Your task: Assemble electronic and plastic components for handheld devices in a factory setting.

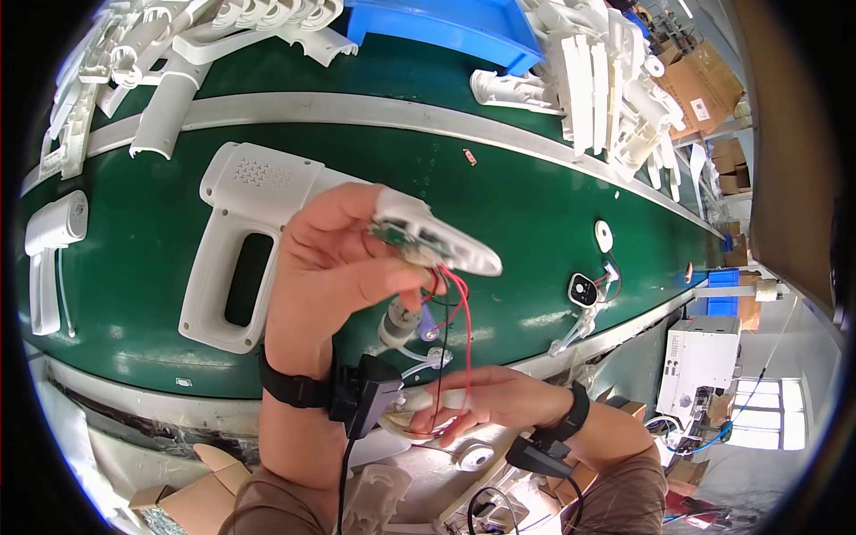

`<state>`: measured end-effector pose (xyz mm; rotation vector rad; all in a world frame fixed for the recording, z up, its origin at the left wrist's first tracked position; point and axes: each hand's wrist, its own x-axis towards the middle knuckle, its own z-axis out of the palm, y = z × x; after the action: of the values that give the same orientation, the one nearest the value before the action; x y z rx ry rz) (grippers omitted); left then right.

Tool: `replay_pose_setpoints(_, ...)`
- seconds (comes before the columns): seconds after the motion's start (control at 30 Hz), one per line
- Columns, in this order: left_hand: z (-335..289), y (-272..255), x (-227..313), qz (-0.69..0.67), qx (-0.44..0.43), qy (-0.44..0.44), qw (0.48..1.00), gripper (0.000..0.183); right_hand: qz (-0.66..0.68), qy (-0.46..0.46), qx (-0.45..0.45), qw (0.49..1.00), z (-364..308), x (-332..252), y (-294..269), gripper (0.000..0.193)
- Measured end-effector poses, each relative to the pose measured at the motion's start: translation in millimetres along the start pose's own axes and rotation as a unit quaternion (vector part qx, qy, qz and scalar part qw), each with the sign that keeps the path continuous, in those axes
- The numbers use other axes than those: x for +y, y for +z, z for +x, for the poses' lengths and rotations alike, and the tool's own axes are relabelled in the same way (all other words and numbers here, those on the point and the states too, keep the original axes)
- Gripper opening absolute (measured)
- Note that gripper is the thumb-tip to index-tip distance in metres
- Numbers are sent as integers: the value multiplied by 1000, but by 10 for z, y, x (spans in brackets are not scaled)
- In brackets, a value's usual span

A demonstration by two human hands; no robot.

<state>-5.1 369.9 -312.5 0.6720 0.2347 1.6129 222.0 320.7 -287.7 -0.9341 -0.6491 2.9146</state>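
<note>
My left hand (330,276) is raised over the green belt, its fingers closed on a white plastic housing piece (473,256) with a green circuit board (392,234) inside. Red and black wires (467,330) hang from that piece toward my right hand (486,401). The right fingers, with white covers on some tips, are curled at the wires' lower end; what they grip is partly hidden. Below the left hand lie a small silver motor (399,323), a purple-blue cylinder (429,323) and clear tubing (412,354). A large white gun-shaped housing (259,178) lies beside my left hand.
A small white handheld device (58,223) lies far left. A wired assembly with a black-faced display (583,290) lies to the right. Beyond the belt's rail (357,109) are a blue bin (446,31) and piled white shells (606,98). An opened carton (201,504) stands below.
</note>
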Motion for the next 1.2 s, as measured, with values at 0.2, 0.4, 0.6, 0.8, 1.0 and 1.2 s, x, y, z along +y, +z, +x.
replay_pose_setpoints(0.2, -40, 47, 34, 16, -49, -62, 997, 40, 35, 79, 195, 977, 213, 239, 64, 32)
replay_pose_setpoints(0.4, -13, 289, 133, 70, -3, -120, 990, 27, -105, 94, 227, 964, 347, 279, 120, 25)
replay_pose_setpoints(0.6, -51, 316, 212, 86, -31, -123, 988, 30, -757, -199, 83, 617, 538, 353, -117, 17)
replay_pose_setpoints(0.8, -85, 231, 288, 94, -99, -74, 988, 31, -609, -46, 210, 763, 633, 264, 32, 40)
replay_pose_setpoints(1.0, -43, 381, 286, 82, -1, 16, 996, 26, -640, -373, 226, 633, 868, 46, 161, 34)
replay_pose_setpoints(1.2, -36, 279, 300, 90, 26, 85, 992, 34, -579, -226, 301, 723, 827, -185, 26, 25)
